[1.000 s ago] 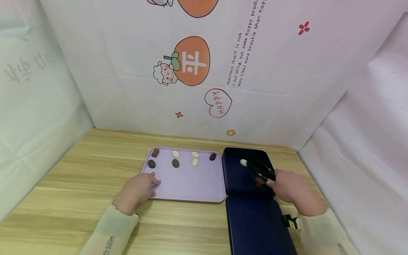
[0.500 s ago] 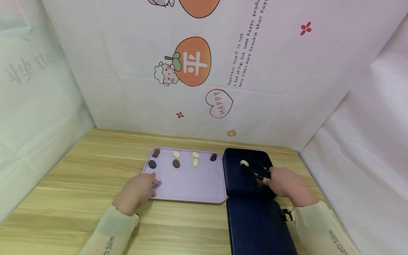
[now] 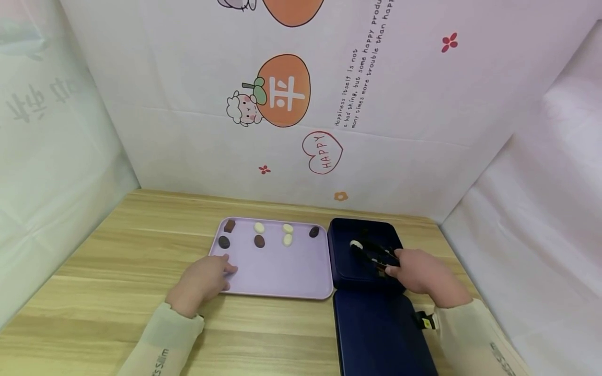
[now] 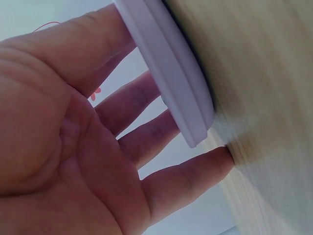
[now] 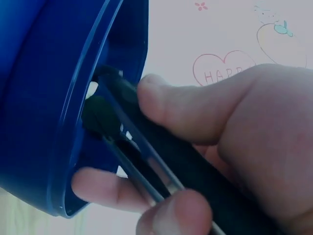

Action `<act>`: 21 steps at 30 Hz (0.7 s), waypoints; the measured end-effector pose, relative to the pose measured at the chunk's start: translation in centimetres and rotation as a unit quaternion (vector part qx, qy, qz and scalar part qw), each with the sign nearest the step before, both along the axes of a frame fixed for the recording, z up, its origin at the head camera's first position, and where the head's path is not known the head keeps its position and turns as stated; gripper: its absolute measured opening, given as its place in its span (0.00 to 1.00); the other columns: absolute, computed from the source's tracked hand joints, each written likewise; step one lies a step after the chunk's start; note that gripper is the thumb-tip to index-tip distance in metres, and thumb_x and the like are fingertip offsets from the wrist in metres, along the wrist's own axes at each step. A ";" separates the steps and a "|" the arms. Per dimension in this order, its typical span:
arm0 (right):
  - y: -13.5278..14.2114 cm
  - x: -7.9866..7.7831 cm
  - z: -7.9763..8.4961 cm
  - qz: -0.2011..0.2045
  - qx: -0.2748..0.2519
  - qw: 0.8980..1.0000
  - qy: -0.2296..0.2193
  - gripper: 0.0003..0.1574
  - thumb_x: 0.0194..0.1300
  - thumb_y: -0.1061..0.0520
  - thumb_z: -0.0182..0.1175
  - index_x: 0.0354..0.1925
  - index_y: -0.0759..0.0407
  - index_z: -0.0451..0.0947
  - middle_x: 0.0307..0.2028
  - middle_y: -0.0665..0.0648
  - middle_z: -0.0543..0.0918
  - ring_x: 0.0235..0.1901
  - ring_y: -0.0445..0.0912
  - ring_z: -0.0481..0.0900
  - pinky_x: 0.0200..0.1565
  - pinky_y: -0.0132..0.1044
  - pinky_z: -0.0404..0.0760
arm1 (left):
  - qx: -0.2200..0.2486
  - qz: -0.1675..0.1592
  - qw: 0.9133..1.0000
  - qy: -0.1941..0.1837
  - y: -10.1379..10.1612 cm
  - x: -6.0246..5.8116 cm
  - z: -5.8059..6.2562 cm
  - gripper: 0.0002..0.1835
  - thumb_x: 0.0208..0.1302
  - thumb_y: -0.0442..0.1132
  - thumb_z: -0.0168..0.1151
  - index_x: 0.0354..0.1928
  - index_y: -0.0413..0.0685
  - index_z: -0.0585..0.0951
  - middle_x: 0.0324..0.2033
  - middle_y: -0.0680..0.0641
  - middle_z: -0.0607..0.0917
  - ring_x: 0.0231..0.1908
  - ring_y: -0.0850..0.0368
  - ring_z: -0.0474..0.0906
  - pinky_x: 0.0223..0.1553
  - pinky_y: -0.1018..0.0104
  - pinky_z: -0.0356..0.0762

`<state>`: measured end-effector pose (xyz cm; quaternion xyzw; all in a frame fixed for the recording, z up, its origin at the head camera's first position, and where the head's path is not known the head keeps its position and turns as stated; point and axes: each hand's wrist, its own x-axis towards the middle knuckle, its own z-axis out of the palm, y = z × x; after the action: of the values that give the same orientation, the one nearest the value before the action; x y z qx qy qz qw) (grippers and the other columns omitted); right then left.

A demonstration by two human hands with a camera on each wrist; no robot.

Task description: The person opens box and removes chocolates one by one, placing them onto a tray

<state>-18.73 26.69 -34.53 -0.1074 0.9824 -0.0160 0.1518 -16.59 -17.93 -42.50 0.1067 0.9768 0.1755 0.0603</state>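
Note:
My right hand (image 3: 416, 270) grips a pair of black tongs (image 3: 371, 253), reaching into the dark blue box (image 3: 340, 263). At the tongs' tips is a white egg-shaped candy (image 3: 356, 244), low inside the box; the right wrist view shows a sliver of the white candy (image 5: 92, 89) between the tips. My left hand (image 3: 202, 279) rests at the left edge of the lilac tray (image 3: 282, 271). In the left wrist view its fingers (image 4: 168, 183) are extended around the tray's rim (image 4: 171, 73), the lowest touching the table. Whatever lies under the tongs is mostly hidden.
Along the tray's far side lie several candies: a brown block (image 3: 229, 225), dark ovals such as the dark candy (image 3: 224, 242), a brown oval (image 3: 259, 241) and white ovals like the white candy (image 3: 287, 239). A blue lid (image 3: 381, 331) lies before the box. A printed cloth (image 3: 197, 130) hangs behind.
The tongs opened somewhat from their earlier steeper angle, and their tips moved slightly left and nearer with the white candy. My right hand shifted a little left. My left hand has stayed put.

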 end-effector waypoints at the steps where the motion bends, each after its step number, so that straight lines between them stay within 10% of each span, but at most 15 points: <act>1: 0.1 0.0 0.0 -0.001 0.000 1.000 0.003 0.40 0.74 0.49 0.56 0.65 0.82 0.62 0.57 0.78 0.75 0.43 0.62 0.82 0.49 0.60 0.78 | 0.000 0.000 1.000 0.000 0.0 0.0 0.0 0.19 0.54 0.31 0.72 0.50 0.45 0.88 0.62 0.34 0.76 0.60 0.32 0.72 0.58 0.41 0.72; 12: -0.3 0.9 1.3 -0.031 -0.004 0.999 0.035 0.41 0.75 0.49 0.54 0.65 0.85 0.58 0.54 0.80 0.75 0.49 0.71 0.77 0.47 0.62 0.78 | -0.003 -0.001 1.000 0.000 0.0 0.0 0.0 0.19 0.54 0.31 0.72 0.51 0.46 0.87 0.62 0.34 0.76 0.60 0.32 0.72 0.58 0.41 0.72; 21: -2.6 2.1 3.1 -0.042 -0.022 0.997 0.054 0.46 0.78 0.46 0.50 0.71 0.82 0.47 0.23 0.56 0.78 0.29 0.55 0.81 0.34 0.53 0.80 | -0.007 -0.002 1.000 0.001 0.1 0.1 0.3 0.19 0.54 0.32 0.72 0.50 0.46 0.88 0.62 0.34 0.76 0.60 0.33 0.72 0.58 0.42 0.72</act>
<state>-16.59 24.07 -31.44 -0.0696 0.9923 -0.0386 0.0949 -16.51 -17.82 -42.25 0.1081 0.9779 0.1685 0.0602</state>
